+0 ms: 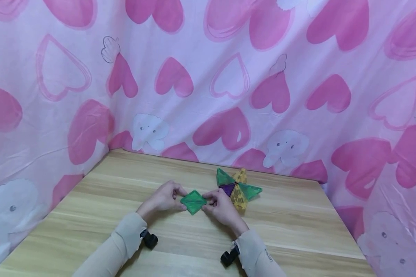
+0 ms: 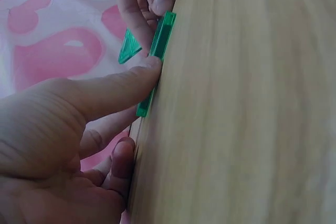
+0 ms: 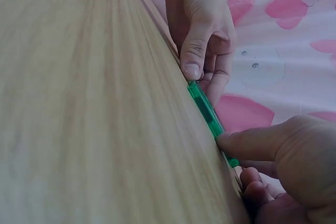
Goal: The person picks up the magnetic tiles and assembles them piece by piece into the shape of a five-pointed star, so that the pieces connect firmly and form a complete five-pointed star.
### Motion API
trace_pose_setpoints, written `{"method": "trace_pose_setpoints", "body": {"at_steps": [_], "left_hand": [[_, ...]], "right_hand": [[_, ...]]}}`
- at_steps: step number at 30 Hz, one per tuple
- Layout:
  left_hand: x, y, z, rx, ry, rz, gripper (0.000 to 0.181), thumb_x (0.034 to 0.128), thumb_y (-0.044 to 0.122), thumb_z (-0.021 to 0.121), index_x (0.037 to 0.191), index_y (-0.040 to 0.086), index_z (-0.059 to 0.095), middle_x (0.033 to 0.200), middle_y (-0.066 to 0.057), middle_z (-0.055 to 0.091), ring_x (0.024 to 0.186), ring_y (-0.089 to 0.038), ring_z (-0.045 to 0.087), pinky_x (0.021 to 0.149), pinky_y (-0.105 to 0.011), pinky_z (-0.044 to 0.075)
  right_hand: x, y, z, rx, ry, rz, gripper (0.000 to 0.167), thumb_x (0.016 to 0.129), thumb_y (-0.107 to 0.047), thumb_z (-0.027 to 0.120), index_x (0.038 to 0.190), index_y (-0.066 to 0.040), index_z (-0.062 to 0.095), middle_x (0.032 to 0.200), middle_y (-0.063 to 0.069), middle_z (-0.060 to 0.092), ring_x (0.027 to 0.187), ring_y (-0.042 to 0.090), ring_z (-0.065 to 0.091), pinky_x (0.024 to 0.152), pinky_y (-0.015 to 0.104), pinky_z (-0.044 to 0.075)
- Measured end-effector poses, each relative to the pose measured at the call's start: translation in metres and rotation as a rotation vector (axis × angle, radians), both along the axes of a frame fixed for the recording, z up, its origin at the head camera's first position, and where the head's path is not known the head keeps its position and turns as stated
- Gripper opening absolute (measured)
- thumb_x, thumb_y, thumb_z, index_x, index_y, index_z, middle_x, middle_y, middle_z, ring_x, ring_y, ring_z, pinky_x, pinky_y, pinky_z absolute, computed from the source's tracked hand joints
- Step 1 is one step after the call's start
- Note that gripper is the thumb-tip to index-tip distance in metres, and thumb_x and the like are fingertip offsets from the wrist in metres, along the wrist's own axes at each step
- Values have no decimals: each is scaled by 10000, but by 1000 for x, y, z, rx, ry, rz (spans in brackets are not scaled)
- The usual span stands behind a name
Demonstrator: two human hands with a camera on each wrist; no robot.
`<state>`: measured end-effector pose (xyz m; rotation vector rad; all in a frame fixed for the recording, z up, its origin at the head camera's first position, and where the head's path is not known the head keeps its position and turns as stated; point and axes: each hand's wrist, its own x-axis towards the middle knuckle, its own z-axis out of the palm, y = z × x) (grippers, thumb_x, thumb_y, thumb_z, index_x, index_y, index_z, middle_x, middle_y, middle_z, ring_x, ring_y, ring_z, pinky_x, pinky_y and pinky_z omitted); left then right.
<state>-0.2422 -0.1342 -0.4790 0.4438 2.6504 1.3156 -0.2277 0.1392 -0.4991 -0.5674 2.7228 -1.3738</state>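
Two translucent green triangular magnetic tiles (image 1: 194,207) lie edge to edge as a diamond just above or on the table; I cannot tell which. My left hand (image 1: 165,197) pinches the diamond's left corner between thumb and fingers. At the opposite corner, my right hand (image 1: 223,207) pinches it the same way. In the left wrist view the green tiles (image 2: 164,36) appear edge-on, with the left thumb against the near side. The right wrist view also has the tiles (image 3: 206,111) edge-on between both hands.
Behind the right hand stands a star-like build of green (image 1: 252,191), yellow (image 1: 239,199) and purple tiles (image 1: 227,189), partly covered by that hand. Everything is on a wooden table (image 1: 152,246). A pink heart-patterned curtain (image 1: 201,46) borders its back and sides.
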Motion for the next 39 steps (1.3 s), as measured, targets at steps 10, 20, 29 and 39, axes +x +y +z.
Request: {"method": "trace_pose_setpoints", "body": {"at_steps": [10, 20, 29, 39], "left_hand": [[0, 1, -3, 35, 14, -17, 427, 766, 53, 1015, 1115, 111, 776, 1102, -32, 692, 994, -204, 577, 891, -346, 478], [0, 2, -3, 62, 5, -46, 423, 828, 48, 975, 1178, 125, 750, 1072, -5, 713, 1014, -217, 604, 918, -351, 488], [-2, 2, -1, 259, -24, -99, 366, 950, 1, 854, 1287, 28, 715, 1152, -136, 728, 1046, -239, 668, 918, -292, 566], [-3, 7, 3, 379, -88, -77, 354, 1007, 39, 804, 1355, 15, 741, 1149, -148, 744, 995, -229, 729, 868, -312, 622]], "right_hand": [[-2, 1, -3, -197, -45, 18, 375, 988, -36, 834, 1353, -80, 762, 1186, 101, 757, 1032, 200, 708, 874, 253, 598], [-1, 1, -5, -386, -132, 18, 350, 993, 5, 803, 1341, -17, 781, 1269, 182, 756, 1048, 179, 737, 913, 225, 609], [0, 1, -4, -575, -236, -60, 378, 1052, -39, 749, 1429, -16, 733, 1407, 196, 715, 1155, 167, 736, 969, 240, 606], [1, 2, 2, -656, -268, -113, 442, 1083, -63, 712, 1516, 5, 654, 1595, 182, 589, 1349, 206, 641, 1041, 233, 572]]}}
